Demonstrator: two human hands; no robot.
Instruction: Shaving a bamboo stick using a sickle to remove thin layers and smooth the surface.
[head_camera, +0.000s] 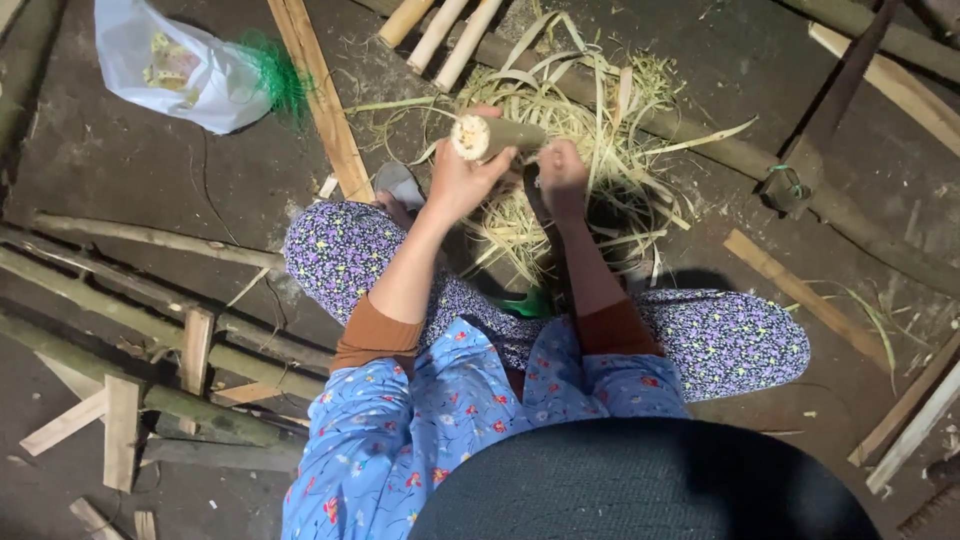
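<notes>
Head view shows my left hand (462, 178) closed around a short bamboo section (492, 135) at upper centre, its pale cut end facing me. My right hand (560, 172) is fisted on a dark blade handle (537, 205); the blade itself is hard to make out against the pile of shavings (590, 110) behind. My knees hide the ground below.

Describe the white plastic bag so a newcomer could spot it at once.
Start at the pile of pale bamboo shavings beyond the left hand, then look to the far upper left of the dark floor. The crumpled white plastic bag lies there, the only soft white thing, with green netting at its right edge.
</notes>
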